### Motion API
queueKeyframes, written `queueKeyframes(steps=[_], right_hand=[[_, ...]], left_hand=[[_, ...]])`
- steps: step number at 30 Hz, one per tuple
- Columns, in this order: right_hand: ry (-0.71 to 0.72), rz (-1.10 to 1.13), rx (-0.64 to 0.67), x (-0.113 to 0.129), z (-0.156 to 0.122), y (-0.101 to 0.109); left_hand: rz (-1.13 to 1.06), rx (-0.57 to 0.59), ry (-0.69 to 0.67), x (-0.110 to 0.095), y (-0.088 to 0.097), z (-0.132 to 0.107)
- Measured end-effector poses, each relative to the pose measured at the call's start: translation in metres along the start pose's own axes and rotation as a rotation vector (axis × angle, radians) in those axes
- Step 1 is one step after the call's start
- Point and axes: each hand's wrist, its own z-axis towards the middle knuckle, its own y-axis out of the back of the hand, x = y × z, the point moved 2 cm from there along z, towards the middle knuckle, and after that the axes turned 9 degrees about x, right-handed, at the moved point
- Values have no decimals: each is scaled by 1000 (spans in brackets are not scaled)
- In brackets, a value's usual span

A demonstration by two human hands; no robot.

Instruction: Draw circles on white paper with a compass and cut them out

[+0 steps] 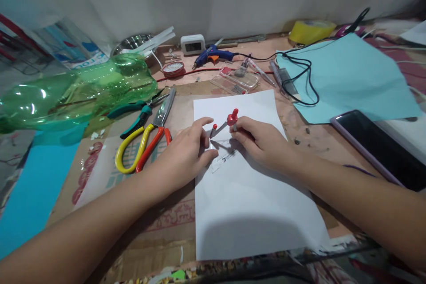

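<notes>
A white sheet of paper (246,204) lies on the cardboard-covered table. A small clear plastic ruler (222,159) rests on it. My left hand (186,153) presses on the ruler's left end, index finger stretched toward a red-capped leg of a compass (223,126). My right hand (262,142) pinches the compass by its other leg, just under the red hinge knob, with the compass spread over the ruler.
Yellow and orange scissors (146,142) and teal pliers (138,115) lie left of the paper. A green plastic bottle (76,93) lies far left. A blue glue gun (213,55), light blue paper (353,80), yellow tape (311,30) and a phone (376,146) lie behind and to the right.
</notes>
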Motion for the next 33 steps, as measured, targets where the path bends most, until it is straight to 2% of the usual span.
queueKeyframes(steps=[4,6,9,12,17,22,25,31,33], right_hand=[[-12,20,-6,-1,0,0],[-17,15,-8,-2,0,0],[-31,28,-17,-2,-1,0],[-31,81,-54,-3,-1,2],[-47,296,-190,-9,-3,8],[-53,525,-205,-11,-2,14],[-43,580,-218,-9,-3,17],[-49,628,-246,-10,-4,22],[-48,641,-260,-14,-4,26]], left_hand=[[118,-27,95,-7,5,-8],[242,21,36,-14,4,-13],[422,93,-133,-25,-6,-20],[507,88,-202,-29,-16,-22],[405,100,-121,-27,-14,-19],[338,160,-69,-23,1,-17],[303,194,-60,-23,5,-17],[202,167,-89,-25,1,-19],[119,151,-58,-22,10,-19]])
